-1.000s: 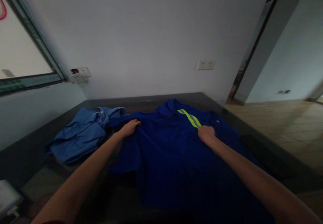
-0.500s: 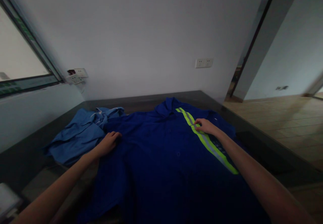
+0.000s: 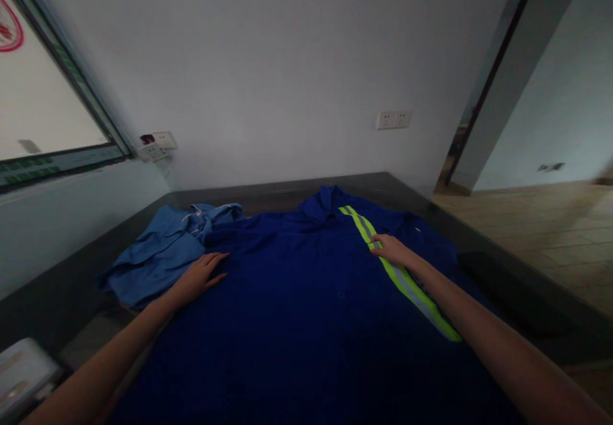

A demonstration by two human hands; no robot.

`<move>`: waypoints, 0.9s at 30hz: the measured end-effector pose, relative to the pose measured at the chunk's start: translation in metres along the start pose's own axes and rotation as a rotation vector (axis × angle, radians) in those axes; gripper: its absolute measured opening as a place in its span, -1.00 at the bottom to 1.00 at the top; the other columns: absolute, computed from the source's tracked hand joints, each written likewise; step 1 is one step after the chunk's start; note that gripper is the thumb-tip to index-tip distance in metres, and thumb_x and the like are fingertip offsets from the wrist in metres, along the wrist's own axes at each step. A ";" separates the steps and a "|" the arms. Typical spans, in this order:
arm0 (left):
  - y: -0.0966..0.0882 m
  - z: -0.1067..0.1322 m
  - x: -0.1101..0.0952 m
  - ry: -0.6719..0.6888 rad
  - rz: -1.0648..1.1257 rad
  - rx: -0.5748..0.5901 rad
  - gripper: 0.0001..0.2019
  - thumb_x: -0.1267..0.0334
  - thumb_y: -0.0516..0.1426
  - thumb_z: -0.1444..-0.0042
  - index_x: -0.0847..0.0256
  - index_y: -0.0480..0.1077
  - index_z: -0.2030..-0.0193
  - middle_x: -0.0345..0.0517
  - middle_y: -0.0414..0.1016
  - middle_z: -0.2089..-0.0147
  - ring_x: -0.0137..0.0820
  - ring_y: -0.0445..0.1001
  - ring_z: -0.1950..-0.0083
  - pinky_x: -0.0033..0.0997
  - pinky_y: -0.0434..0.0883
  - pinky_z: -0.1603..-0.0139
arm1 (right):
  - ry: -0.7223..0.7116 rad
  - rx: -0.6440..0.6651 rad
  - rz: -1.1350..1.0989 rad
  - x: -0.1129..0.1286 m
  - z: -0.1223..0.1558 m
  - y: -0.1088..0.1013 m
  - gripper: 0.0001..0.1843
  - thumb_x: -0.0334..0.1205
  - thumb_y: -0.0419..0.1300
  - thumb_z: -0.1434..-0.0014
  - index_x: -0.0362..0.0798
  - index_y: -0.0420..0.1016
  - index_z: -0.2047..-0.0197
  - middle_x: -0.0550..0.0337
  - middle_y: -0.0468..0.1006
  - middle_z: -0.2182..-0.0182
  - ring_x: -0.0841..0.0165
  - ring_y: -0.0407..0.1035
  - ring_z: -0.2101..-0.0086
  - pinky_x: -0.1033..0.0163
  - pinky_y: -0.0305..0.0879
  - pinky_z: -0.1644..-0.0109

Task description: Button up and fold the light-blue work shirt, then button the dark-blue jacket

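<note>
A dark blue work shirt [image 3: 287,297] lies spread over the dark table, its collar toward the wall. Down the right side of its front runs a yellow-green reflective strip [image 3: 402,278] with a grey middle band. The fingers of my right hand [image 3: 390,249] are pinched together at the strip's upper half; the fingertips partly cover it. My left hand [image 3: 198,277] rests with fingers apart on the shirt's left part, holding nothing. Beside it lies a crumpled lighter blue garment [image 3: 158,253].
The dark table [image 3: 268,189] meets the wall at the back. On its right side lies a flat black object [image 3: 507,291]. A white machine part [image 3: 26,374], blurred, stands at the lower left. Wall sockets [image 3: 393,119] are above the table.
My left hand has opened, its fingers now spread flatter on the shirt. The shirt's left lower part looks smoother and spread further left. My right hand stays at the strip.
</note>
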State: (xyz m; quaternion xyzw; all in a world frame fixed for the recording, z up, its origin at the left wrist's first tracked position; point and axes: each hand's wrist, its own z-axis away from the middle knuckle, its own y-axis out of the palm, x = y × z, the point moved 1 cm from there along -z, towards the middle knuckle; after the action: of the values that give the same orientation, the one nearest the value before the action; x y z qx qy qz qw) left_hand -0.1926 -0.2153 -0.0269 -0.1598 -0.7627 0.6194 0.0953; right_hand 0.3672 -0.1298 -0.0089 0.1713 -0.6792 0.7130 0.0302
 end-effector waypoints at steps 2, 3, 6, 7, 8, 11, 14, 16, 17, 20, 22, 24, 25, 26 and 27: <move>-0.010 -0.003 -0.005 0.023 -0.018 0.007 -0.45 0.00 0.04 -0.16 0.18 0.18 -0.25 0.12 0.27 -0.21 -0.12 0.30 -0.18 -0.06 0.24 -0.19 | 0.009 0.015 0.011 0.003 0.000 -0.004 -0.57 -0.28 0.24 -0.04 -0.15 0.49 -0.02 -0.06 0.49 -0.01 0.17 0.40 0.01 0.27 0.25 -0.03; -0.017 -0.008 -0.012 0.037 -0.022 0.000 -0.45 0.02 0.06 -0.14 0.14 0.19 -0.24 0.10 0.26 -0.22 -0.10 0.29 -0.19 -0.04 0.25 -0.18 | 0.016 0.019 0.016 0.004 0.000 -0.006 -0.58 -0.28 0.24 -0.04 -0.14 0.50 -0.01 -0.06 0.50 0.00 0.18 0.41 0.03 0.27 0.26 -0.01; -0.045 -0.031 -0.056 0.107 0.041 -0.050 -0.57 0.10 0.08 -0.14 0.08 0.30 -0.15 0.04 0.26 -0.22 -0.11 0.26 -0.21 -0.02 0.23 -0.19 | 0.056 0.010 0.034 0.008 0.002 -0.012 -0.59 -0.31 0.23 -0.03 -0.11 0.50 0.00 -0.06 0.51 0.02 0.14 0.44 0.07 0.22 0.28 0.04; -0.055 -0.042 -0.078 0.146 0.103 -0.062 -0.63 0.12 0.06 -0.16 0.10 0.34 -0.09 0.02 0.30 -0.19 -0.15 0.26 -0.21 -0.05 0.20 -0.22 | 0.070 -0.001 0.046 0.010 0.004 -0.013 -0.58 -0.33 0.22 -0.02 -0.09 0.50 -0.01 -0.06 0.51 0.02 0.12 0.43 0.07 0.20 0.29 0.05; -0.064 -0.054 -0.102 0.186 0.183 -0.061 -0.68 0.14 0.05 -0.17 0.11 0.37 -0.05 -0.01 0.35 -0.14 -0.19 0.29 -0.18 -0.09 0.20 -0.23 | 0.079 -0.014 0.058 0.012 0.007 -0.014 -0.56 -0.34 0.23 -0.01 -0.07 0.50 -0.01 -0.06 0.51 0.02 0.10 0.43 0.06 0.18 0.29 0.06; -0.073 -0.092 -0.182 0.264 0.446 -0.034 -0.75 0.22 0.03 -0.19 0.12 0.40 0.02 -0.10 0.47 0.00 -0.31 0.40 -0.05 -0.27 0.30 -0.13 | 0.057 -0.073 0.068 0.017 0.013 -0.009 -0.59 -0.31 0.24 -0.01 -0.05 0.51 0.02 -0.05 0.51 0.02 0.08 0.41 0.04 0.17 0.28 0.06; -0.050 -0.132 -0.258 0.322 0.641 0.011 -0.78 0.32 0.04 -0.16 0.16 0.46 0.12 -0.12 0.54 0.13 -0.37 0.48 0.12 -0.41 0.38 0.07 | 0.039 -0.131 0.010 0.018 0.014 0.000 -0.67 -0.25 0.25 -0.04 -0.05 0.53 0.08 -0.03 0.52 0.04 0.11 0.39 0.03 0.19 0.26 0.02; -0.022 -0.157 -0.299 0.331 0.684 0.026 -0.79 0.39 0.06 -0.11 0.18 0.49 0.19 -0.12 0.56 0.22 -0.38 0.48 0.21 -0.42 0.38 0.14 | 0.050 -0.151 -0.020 0.016 0.011 0.005 -0.69 -0.24 0.25 -0.04 -0.05 0.54 0.10 -0.02 0.53 0.06 0.13 0.38 0.02 0.20 0.24 0.00; -0.007 -0.168 -0.314 0.298 0.708 0.013 -0.79 0.43 0.07 -0.08 0.20 0.49 0.20 -0.12 0.56 0.25 -0.38 0.48 0.24 -0.43 0.38 0.17 | 0.053 -0.155 -0.028 0.014 0.009 0.006 -0.69 -0.24 0.25 -0.05 -0.05 0.53 0.09 -0.01 0.53 0.06 0.14 0.38 0.01 0.21 0.24 -0.01; 0.033 -0.191 -0.340 0.095 0.771 -0.101 -0.79 0.49 0.09 -0.04 0.22 0.48 0.24 -0.10 0.54 0.31 -0.37 0.48 0.28 -0.43 0.38 0.21 | 0.038 -0.161 -0.063 0.008 0.005 0.007 -0.67 -0.19 0.23 -0.07 -0.08 0.53 0.08 0.01 0.54 0.07 0.19 0.40 0.03 0.25 0.24 0.00; 0.049 -0.194 -0.344 0.026 0.776 -0.164 -0.76 0.53 0.04 -0.06 0.24 0.45 0.20 -0.05 0.51 0.28 -0.36 0.46 0.25 -0.39 0.38 0.18 | 0.020 -0.157 -0.109 0.004 0.004 0.005 -0.65 -0.15 0.23 -0.07 -0.11 0.54 0.08 0.02 0.56 0.09 0.21 0.43 0.06 0.28 0.26 0.02; 0.058 -0.191 -0.342 0.017 0.779 -0.203 -0.74 0.55 0.01 -0.06 0.25 0.42 0.18 -0.03 0.48 0.23 -0.37 0.45 0.21 -0.38 0.38 0.13 | -0.008 -0.156 -0.167 0.001 0.003 0.003 -0.64 -0.13 0.24 -0.06 -0.13 0.55 0.10 0.03 0.57 0.13 0.21 0.44 0.09 0.28 0.27 0.04; 0.060 -0.188 -0.340 0.027 0.783 -0.215 -0.75 0.54 0.02 -0.06 0.24 0.41 0.17 -0.04 0.47 0.21 -0.38 0.44 0.19 -0.38 0.37 0.11 | -0.025 -0.158 -0.193 0.001 0.002 0.003 -0.64 -0.12 0.24 -0.05 -0.14 0.55 0.11 0.03 0.58 0.14 0.21 0.44 0.09 0.27 0.27 0.04; 0.060 -0.186 -0.338 0.041 0.786 -0.221 -0.75 0.54 0.03 -0.05 0.24 0.41 0.17 -0.04 0.46 0.20 -0.38 0.43 0.18 -0.39 0.37 0.10 | -0.041 -0.163 -0.211 0.000 0.002 0.003 -0.63 -0.10 0.24 -0.05 -0.15 0.55 0.12 0.03 0.58 0.15 0.21 0.44 0.10 0.27 0.28 0.04; 0.060 -0.183 -0.337 0.055 0.788 -0.224 -0.76 0.54 0.05 -0.05 0.24 0.41 0.18 -0.05 0.45 0.20 -0.38 0.43 0.17 -0.40 0.37 0.09 | -0.056 -0.169 -0.227 0.000 0.002 0.004 -0.63 -0.09 0.24 -0.05 -0.15 0.56 0.13 0.03 0.58 0.16 0.20 0.44 0.10 0.26 0.28 0.05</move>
State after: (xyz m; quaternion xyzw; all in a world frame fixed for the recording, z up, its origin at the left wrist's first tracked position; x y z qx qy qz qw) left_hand 0.1912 -0.1585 -0.0288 -0.4655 -0.7032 0.5170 -0.1470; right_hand 0.3665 -0.1318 -0.0124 0.2638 -0.7136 0.6403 0.1059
